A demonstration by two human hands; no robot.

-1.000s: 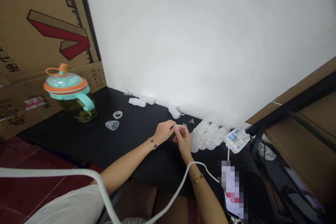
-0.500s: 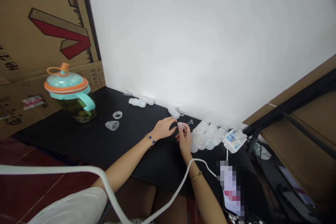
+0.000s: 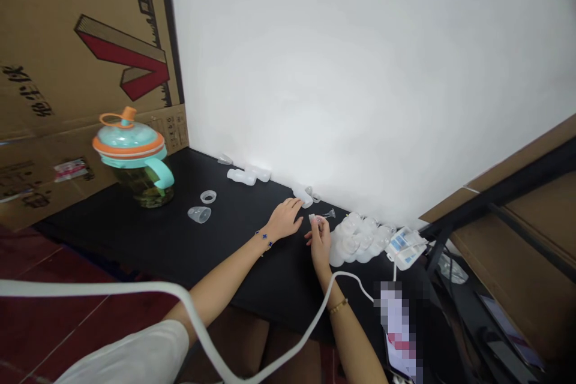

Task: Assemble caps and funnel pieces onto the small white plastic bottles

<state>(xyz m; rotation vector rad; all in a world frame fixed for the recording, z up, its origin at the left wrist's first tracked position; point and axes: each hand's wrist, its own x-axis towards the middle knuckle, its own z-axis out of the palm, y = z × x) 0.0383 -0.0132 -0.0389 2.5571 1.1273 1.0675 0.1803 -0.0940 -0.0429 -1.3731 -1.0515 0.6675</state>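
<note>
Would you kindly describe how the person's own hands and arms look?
The left hand and right hand are bare. The left has a charm bracelet with blue, flower-like motifs; the right, a gold-coloured bracelet. A white sleeve shows on the left arm; none shows on the right. A white cable crosses both arms in the picture.

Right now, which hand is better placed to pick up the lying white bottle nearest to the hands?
Probably the left hand: it is close beside the white bottle, though contact is unclear, and nothing shows in its grasp. The right hand holds a small translucent part.
</note>
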